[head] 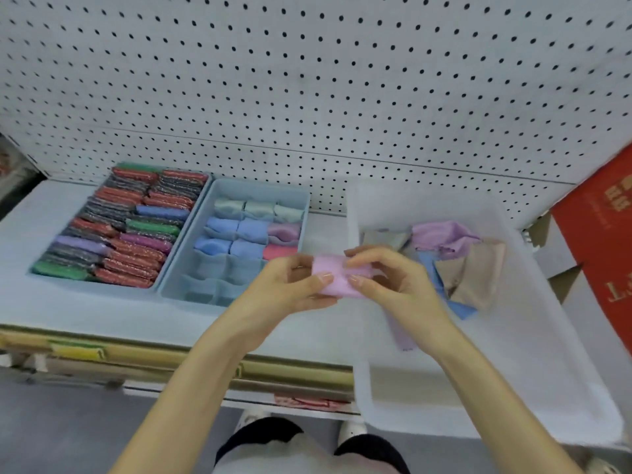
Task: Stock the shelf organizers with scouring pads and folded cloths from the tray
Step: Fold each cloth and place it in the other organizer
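Observation:
Both hands hold one folded pink cloth (333,277) above the shelf's front, between the organizer and the tray. My left hand (294,285) grips its left end and my right hand (390,278) pinches its right end. The blue divided organizer (219,295) holds rolled grey, blue, pink and red cloths in its back rows; its front cells look bare. Left of it, a second organizer (41,273) is packed with several scouring pads (136,248) in red, green, purple and dark colours. The translucent white tray (513,354) at the right holds loose purple, beige and blue cloths (468,268).
A white pegboard (307,80) backs the shelf (102,316). A red cardboard box (602,254) leans at the far right beside the tray. Yellow price tags run along the shelf's front rail (78,352). My feet and the grey floor show below.

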